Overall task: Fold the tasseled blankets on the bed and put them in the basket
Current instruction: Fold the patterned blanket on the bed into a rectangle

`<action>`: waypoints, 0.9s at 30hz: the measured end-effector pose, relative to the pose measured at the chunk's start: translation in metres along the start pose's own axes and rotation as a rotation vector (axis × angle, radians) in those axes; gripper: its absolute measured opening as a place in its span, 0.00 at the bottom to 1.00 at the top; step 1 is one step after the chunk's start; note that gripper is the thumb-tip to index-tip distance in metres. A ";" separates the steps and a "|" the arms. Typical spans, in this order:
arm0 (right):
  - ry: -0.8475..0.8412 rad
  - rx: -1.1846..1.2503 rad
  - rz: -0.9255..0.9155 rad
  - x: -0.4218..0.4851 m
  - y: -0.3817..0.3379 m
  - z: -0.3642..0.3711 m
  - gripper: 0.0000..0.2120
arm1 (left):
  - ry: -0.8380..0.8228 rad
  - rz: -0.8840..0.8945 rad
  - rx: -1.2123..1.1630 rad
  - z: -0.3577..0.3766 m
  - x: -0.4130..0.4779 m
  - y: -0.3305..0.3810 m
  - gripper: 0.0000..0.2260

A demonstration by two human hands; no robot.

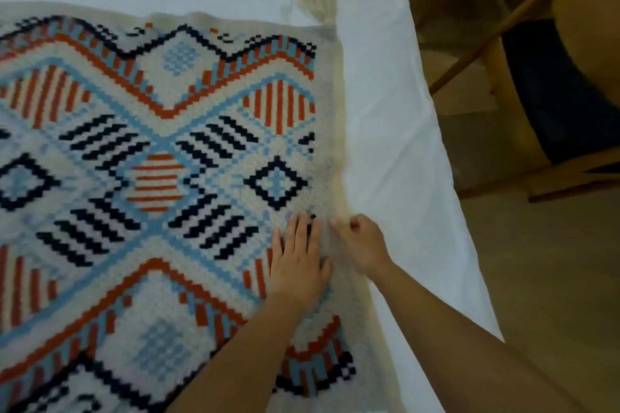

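A cream blanket [161,157] with blue, orange and navy diamond patterns lies spread flat on the white bed [385,131]. A cream tassel [320,5] sticks out from its far right corner. My left hand [297,258] lies flat with straight fingers on the blanket near its right edge. Just to its right, my right hand [360,245] has its fingers curled and pinches the blanket's cream border at the edge. No basket is in view.
The bed's right edge runs diagonally from top centre to bottom right. Beyond it stands a wooden chair [523,117] with a dark seat on a tan floor. A blurred rounded shape [590,20] fills the top right corner.
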State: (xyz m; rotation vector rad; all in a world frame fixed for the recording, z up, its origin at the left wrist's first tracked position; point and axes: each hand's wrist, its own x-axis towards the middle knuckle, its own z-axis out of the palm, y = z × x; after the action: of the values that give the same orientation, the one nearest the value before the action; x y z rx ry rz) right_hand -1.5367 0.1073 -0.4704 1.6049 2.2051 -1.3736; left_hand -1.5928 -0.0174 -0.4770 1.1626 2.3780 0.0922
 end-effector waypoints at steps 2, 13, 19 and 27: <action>-0.022 -0.038 -0.025 -0.033 0.028 0.002 0.17 | -0.017 -0.027 -0.002 0.017 -0.030 0.008 0.29; -0.117 -0.042 -0.034 -0.130 0.103 -0.004 0.15 | -0.100 -0.103 -0.046 0.072 -0.142 0.088 0.38; -0.205 0.121 0.018 -0.154 0.094 -0.001 0.10 | 0.069 -0.332 -0.213 0.067 -0.163 0.098 0.32; -0.150 0.231 -0.006 -0.172 0.034 0.023 0.08 | 0.216 -0.558 -0.806 0.028 -0.180 0.064 0.04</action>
State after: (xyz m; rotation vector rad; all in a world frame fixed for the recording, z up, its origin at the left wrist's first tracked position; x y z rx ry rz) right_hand -1.4425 -0.0304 -0.4128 1.5032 2.0318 -1.7431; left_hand -1.4402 -0.1175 -0.4126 0.1128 2.3643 0.9161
